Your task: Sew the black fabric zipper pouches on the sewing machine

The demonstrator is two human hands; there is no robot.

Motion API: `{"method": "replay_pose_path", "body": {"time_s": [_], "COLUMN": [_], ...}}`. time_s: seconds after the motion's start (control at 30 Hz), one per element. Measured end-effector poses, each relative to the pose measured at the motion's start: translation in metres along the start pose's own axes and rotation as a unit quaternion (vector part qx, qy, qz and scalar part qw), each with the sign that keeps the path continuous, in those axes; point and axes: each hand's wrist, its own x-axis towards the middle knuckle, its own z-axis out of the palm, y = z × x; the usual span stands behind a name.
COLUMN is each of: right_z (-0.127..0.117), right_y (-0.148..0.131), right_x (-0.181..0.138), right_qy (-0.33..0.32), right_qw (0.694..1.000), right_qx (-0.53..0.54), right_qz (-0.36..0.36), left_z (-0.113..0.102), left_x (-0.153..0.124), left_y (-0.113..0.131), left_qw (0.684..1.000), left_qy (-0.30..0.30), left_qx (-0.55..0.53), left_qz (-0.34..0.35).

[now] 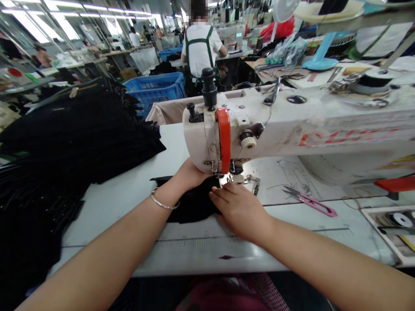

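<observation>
A piece of black fabric lies on the sewing machine's table, its inner edge under the needle area. My left hand rests on its far side, beside the machine head, a silver bangle at the wrist; its fingers are hidden behind the head. Close to the presser foot, my right hand has bent fingers closed on the fabric's near right part. The white sewing machine has an orange guard down its front. A small lamp lights the stitching spot.
Tall stacks of black fabric pieces crowd the left side. Pink-handled thread snips lie right of my right hand, near a tray with bobbins. A blue basket stands behind the table. A person works farther back.
</observation>
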Motion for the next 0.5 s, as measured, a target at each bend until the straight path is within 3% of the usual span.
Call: {"method": "replay_pose_path", "body": {"time_s": [0.13,0.27,0.4,0.5], "right_z": [-0.001,-0.007,-0.023,-0.048], "right_y": [0.000,0.015,0.038,0.045], "right_x": [-0.005,-0.011,-0.010,-0.018], "right_qy": [-0.009,-0.026,-0.007,-0.014], "right_qw": [1.000,0.996,0.996,0.998], "right_qx": [0.008,0.089,0.075,0.047], "right_qz": [-0.013,-0.012,0.054,0.037], "left_z": [0.004,0.009,0.017,0.020], "left_x": [-0.007,-0.039,-0.076,-0.085], "left_y": [0.007,0.016,0.022,0.021], "left_qw": [0.998,0.991,0.971,0.960], "left_qy": [0.020,0.046,0.028,0.004], "left_qx": [0.061,0.127,0.200,0.212], "left_qz": [0.008,0.009,0.131,0.182]}}
